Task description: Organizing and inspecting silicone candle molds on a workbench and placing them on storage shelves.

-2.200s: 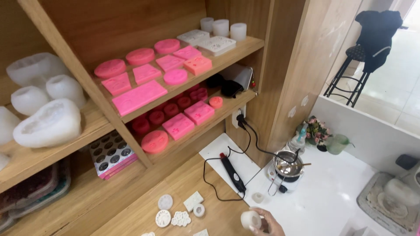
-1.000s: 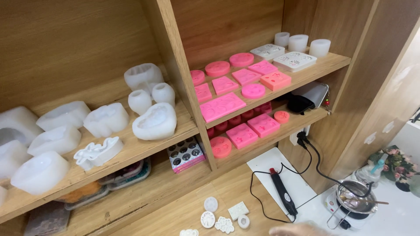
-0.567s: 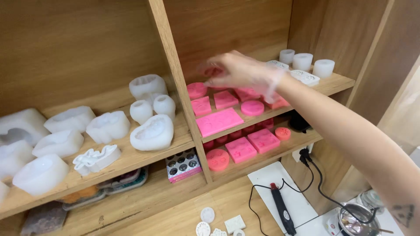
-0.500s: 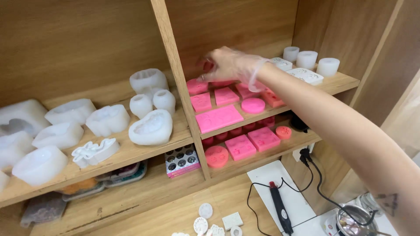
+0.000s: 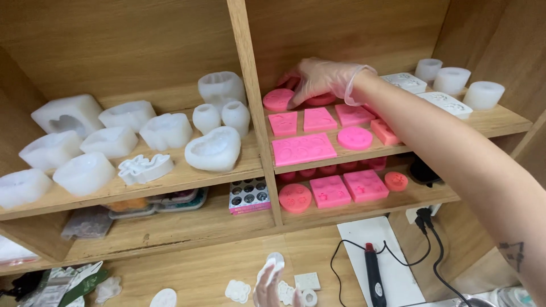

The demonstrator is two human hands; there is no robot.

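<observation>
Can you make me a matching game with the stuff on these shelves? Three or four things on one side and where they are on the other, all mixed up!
Things:
1. right hand
2. left hand
3. white heart-shaped mould
4. black heat tool

Places:
A. on the left shelf, beside the wooden divider
B. low down at the bottom edge, over the small white pieces
C. lying on the white mat below the shelves
D. on the round pink moulds at the back of the upper pink shelf

Pairs: 1-D, 2-B, 3-A, 4-C
</observation>
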